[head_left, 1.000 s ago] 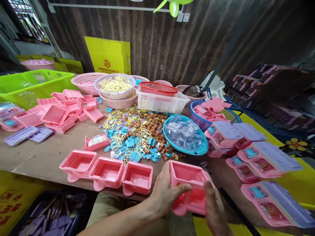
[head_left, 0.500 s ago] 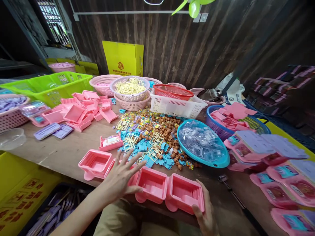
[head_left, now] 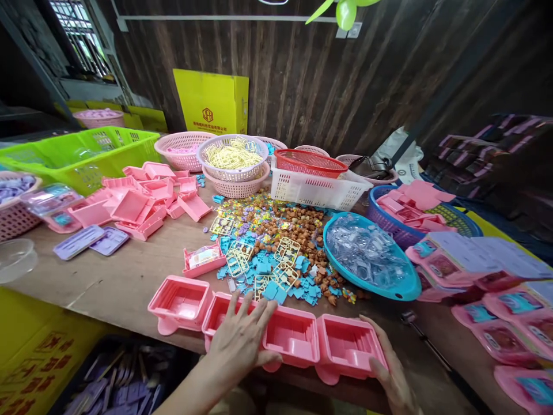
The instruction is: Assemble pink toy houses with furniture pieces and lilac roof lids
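Four-sided pink plastic boxes stand in a row along the table's near edge, open side up. My left hand (head_left: 242, 337) lies over the second pink box (head_left: 210, 314), fingers stretched out and thumb reaching toward the third pink box (head_left: 294, 334). It covers much of that second box. At the right end, my right hand (head_left: 391, 369) grips the last pink box (head_left: 348, 344) by its right wall, thumb in front and fingers behind. The leftmost pink box (head_left: 179, 300) is untouched. Behind the row sits a small pink tray (head_left: 203, 266) with a wrapped white item in it.
Loose blue pieces (head_left: 259, 262), brown pieces (head_left: 305, 222) and cream frames pile up mid-table. A blue basin (head_left: 330, 262) of clear parts stands right, near stacked pink-and-purple toy boxes (head_left: 458, 259). Pink parts (head_left: 133, 204) heap at left. A black rod (head_left: 436, 351) lies right.
My left hand has come down onto the second box, its fingers less spread. The row and both hands sit further right in view, partly because the camera has turned. My right hand keeps its grip.
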Tool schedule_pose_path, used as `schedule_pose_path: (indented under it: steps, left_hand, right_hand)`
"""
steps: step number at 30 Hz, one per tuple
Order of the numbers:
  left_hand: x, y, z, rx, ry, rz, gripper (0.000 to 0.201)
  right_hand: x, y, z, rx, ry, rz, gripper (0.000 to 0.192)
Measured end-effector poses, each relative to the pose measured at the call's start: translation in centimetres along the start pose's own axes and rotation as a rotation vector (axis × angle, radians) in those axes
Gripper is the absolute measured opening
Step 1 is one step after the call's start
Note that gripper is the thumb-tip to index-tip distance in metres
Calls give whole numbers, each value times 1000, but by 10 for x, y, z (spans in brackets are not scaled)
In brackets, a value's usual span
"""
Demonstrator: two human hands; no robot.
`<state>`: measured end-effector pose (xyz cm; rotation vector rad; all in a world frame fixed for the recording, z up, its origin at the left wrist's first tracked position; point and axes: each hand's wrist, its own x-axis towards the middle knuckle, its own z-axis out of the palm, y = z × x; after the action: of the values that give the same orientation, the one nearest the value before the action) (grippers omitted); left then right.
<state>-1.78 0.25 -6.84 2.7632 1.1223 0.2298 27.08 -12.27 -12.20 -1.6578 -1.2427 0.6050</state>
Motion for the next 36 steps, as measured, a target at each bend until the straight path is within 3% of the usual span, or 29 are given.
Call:
schedule_pose_path:
  steps: [4,7,9,11,14,17,20,23,29,33,36]
  left_hand:
    - [0,-3,3,7,2,16,90]
    - [0,-6,-6,-42,-2,67,103]
    - [0,-9,-16,-103,5,98,100]
    - [1,-14,-29,-168,15,120,82]
    - [4,-34,-44,-226,58,76,51]
    - [12,-66,-54,-191,102,-49,33]
    - [28,-98,-60,-122,34,-127,23]
    - [55,-118,-60,-40,-89,-80,23]
    - [100,-127,-41,19,-236,145,52]
    - [111,-134,-38,-78,-210,126,37]
    - [115,-139,-44,-210,-185,100,19]
  right_hand:
    - [14,-14,-15,-59,-95,-29,55]
    - [38,-37,-26,-257,-118,-160,45]
    - [65,-59,-25,-427,-92,-288,35]
    - [100,-80,-12,-555,-159,-481,28]
    - [155,-103,25,-771,-339,-683,29]
    - [201,-110,64,-950,-563,-770,42]
    - [230,-109,92,-1002,-754,-793,52]
    - [245,-107,104,-984,-799,-798,47]
    - [260,-112,97,-928,-812,-745,12]
    - [252,-135,82,-857,-716,-740,8]
    - [226,-151,88,-727,-660,-771,6]
